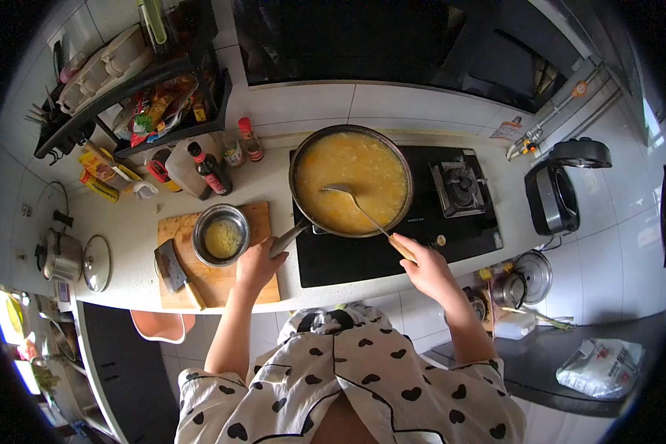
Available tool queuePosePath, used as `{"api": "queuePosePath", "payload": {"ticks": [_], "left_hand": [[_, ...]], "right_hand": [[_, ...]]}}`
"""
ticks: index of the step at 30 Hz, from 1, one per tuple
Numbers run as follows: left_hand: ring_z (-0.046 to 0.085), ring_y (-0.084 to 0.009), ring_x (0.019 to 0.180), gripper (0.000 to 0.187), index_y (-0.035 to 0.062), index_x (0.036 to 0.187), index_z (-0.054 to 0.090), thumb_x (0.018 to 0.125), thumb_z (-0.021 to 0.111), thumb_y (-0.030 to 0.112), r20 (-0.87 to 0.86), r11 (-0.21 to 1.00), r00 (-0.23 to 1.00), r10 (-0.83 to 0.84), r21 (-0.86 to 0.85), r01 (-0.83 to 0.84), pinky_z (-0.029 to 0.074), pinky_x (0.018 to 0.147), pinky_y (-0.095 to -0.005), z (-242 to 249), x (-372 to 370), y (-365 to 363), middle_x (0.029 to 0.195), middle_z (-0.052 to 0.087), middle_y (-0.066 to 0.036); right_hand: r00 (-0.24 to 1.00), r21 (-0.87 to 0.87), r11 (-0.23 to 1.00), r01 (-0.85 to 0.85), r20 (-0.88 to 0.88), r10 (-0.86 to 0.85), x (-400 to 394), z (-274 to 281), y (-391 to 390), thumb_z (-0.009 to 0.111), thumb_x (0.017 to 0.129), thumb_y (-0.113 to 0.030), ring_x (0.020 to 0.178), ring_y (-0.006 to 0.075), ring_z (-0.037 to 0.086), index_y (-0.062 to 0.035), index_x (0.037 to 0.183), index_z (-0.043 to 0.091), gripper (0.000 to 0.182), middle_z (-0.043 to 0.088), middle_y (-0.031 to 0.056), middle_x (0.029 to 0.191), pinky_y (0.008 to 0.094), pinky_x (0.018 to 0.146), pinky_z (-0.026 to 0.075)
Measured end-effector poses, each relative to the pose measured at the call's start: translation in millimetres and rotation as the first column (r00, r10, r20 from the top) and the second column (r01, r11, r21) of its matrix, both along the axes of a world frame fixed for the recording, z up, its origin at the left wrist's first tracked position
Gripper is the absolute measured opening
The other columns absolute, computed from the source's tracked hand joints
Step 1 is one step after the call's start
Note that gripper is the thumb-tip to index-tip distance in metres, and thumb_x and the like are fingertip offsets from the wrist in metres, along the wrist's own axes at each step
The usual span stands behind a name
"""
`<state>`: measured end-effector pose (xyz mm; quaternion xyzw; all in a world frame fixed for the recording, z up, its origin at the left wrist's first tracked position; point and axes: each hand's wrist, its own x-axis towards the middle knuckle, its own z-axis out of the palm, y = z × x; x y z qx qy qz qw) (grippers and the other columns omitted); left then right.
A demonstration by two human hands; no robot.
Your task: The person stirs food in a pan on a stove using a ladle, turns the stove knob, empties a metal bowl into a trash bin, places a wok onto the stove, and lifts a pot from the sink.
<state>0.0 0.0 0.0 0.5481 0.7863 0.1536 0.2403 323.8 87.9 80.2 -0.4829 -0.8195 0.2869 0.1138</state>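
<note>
Fingers of the right hand (425,268) grip a ladle (348,195) sunk in yellow soup; left hand (257,263) clasps the pan (350,180) handle. Pan full, bowl (220,234) beside it nearly empty.

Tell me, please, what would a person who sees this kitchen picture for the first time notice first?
The eye falls first on the wide pan of yellow food on the black stove, at the middle. The right hand holds a long spatula that reaches into it, and the left hand grips the pan handle. To the left, a steel bowl and a cleaver lie on a wooden cutting board.
</note>
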Motion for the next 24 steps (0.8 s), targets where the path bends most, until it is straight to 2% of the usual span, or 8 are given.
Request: {"api": "queuePosePath", "payload": {"ticks": [3, 8, 17, 20, 24], "left_hand": [[0.062, -0.0326, 0.082, 0.044, 0.0101, 0.11, 0.057, 0.079, 0.061, 0.041, 0.04, 1.0, 0.999, -0.004, -0.001, 0.004, 0.049, 0.072, -0.041, -4, 16, -6, 0.086, 0.065, -0.015], [0.062, -0.033, 0.082, 0.044, 0.0099, 0.11, 0.057, 0.079, 0.061, 0.041, 0.024, 1.0, 1.0, -0.007, 0.02, 0.006, 0.048, 0.072, -0.0414, -4, 11, -6, 0.086, 0.065, -0.015], [0.062, -0.0339, 0.081, 0.046, 0.0081, 0.109, 0.057, 0.079, 0.061, 0.042, 0.0, 0.999, 1.0, -0.021, 0.051, 0.021, 0.049, 0.071, -0.0421, -11, 5, -5, 0.086, 0.065, -0.016], [0.062, -0.034, 0.081, 0.046, 0.0079, 0.109, 0.057, 0.079, 0.061, 0.042, -0.01, 0.998, 1.0, -0.02, 0.057, 0.021, 0.049, 0.071, -0.042, -8, 4, -5, 0.087, 0.065, -0.016], [0.062, -0.0337, 0.082, 0.045, 0.008, 0.109, 0.057, 0.079, 0.061, 0.041, -0.022, 0.999, 0.999, -0.024, 0.049, 0.025, 0.049, 0.071, -0.0418, -8, 4, -4, 0.088, 0.065, -0.016]], "right_hand": [[0.995, 0.061, 0.998, 0.017, 0.099, -0.023, 8, -3, -4, 0.061, 0.078, -0.009, 0.082, 0.0342, 0.063, -0.0224, 0.128, 0.048, 0.054, 0.062, 0.018, 0.098, 0.0388, 0.072, 0.051], [0.987, 0.203, 0.979, -0.006, 0.159, -0.026, -4, -16, 2, 0.062, 0.077, -0.009, 0.077, 0.0315, 0.062, -0.026, 0.127, 0.048, 0.055, 0.061, 0.0144, 0.087, 0.0395, 0.069, 0.051], [0.98, 0.261, 0.965, 0.008, 0.188, -0.06, -20, -42, 27, 0.06, 0.079, -0.011, 0.078, 0.0312, 0.062, -0.0274, 0.129, 0.047, 0.054, 0.06, 0.0139, 0.087, 0.0397, 0.068, 0.051], [0.972, 0.22, 0.973, 0.066, 0.205, -0.112, -30, -38, 34, 0.06, 0.078, -0.008, 0.088, 0.0324, 0.061, -0.0262, 0.128, 0.048, 0.054, 0.062, 0.0143, 0.098, 0.0403, 0.075, 0.05], [0.974, 0.314, 0.948, 0.052, 0.194, -0.117, -29, -50, 48, 0.059, 0.08, -0.011, 0.083, 0.031, 0.062, -0.0247, 0.13, 0.046, 0.053, 0.061, 0.0151, 0.093, 0.039, 0.069, 0.051]]}}
